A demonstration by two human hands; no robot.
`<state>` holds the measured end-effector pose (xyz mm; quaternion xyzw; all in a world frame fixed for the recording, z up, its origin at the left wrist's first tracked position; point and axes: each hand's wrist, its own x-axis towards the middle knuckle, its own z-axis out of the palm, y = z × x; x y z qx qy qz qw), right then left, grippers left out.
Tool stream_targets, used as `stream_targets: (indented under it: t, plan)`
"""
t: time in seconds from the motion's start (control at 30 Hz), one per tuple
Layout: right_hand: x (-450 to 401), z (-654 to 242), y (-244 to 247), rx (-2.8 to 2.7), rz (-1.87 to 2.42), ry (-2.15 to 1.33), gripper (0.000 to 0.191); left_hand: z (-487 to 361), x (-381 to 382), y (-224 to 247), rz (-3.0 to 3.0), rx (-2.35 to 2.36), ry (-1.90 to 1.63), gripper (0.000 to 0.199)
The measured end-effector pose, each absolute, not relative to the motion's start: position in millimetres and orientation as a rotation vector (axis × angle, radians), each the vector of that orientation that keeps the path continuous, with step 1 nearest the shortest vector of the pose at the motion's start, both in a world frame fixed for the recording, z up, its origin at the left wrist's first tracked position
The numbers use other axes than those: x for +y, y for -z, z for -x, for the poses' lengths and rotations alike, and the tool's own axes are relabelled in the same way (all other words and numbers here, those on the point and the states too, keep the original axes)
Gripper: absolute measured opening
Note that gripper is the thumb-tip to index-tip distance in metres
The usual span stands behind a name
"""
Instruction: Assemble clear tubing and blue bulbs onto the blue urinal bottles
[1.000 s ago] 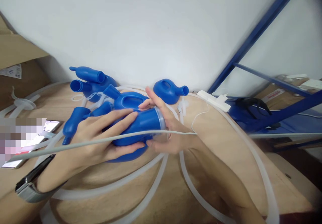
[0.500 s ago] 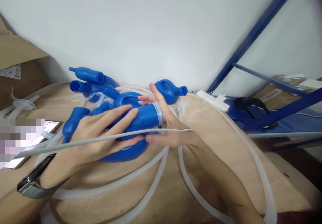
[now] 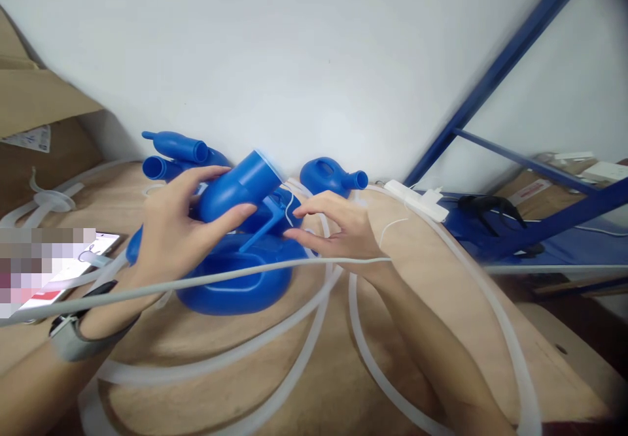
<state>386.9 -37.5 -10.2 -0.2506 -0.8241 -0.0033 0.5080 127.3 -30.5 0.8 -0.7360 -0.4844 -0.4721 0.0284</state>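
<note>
My left hand (image 3: 181, 223) is wrapped round the wide neck of a blue plastic bottle (image 3: 240, 184); its mouth tilts up and to the right. A larger blue body (image 3: 235, 285) lies below it, and I cannot tell whether the two are joined. My right hand (image 3: 338, 227) is just right of the neck, apart from it, thumb and forefinger curled toward each other. A thin white curved edge (image 3: 290, 207) shows at these fingertips; the rest of that piece is unclear. A blue angled strip (image 3: 267, 227) is between the hands, over the body.
More blue bottles stand by the wall, two at the left (image 3: 179, 145) and one behind my right hand (image 3: 326, 176). Translucent tubes (image 3: 294, 370) loop over the wooden table (image 3: 402, 331). A pale cable (image 3: 196, 284) crosses before my wrists. A phone (image 3: 73, 269), cardboard box (image 3: 44, 96) and power strip (image 3: 417, 201) surround these.
My left hand has lifted and turned the blue neck upward. My right hand has come away from its mouth, and the translucent band around that end is gone.
</note>
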Motion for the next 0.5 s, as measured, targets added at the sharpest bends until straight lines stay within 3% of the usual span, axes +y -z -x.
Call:
stream_targets:
  t: [0.13, 0.5]
  plan:
    - [-37.3, -383.1, 16.3, -1.944, 0.605, 0.049, 0.008, -128.6, -33.9, -0.1, 2.296, -1.486, 1.494, 0.049]
    - [-42.9, -372.6, 28.5, -1.791, 0.731, 0.331, 0.02, -129.5, -29.7, 6.3, 2.292, -1.519, 1.499, 0.056]
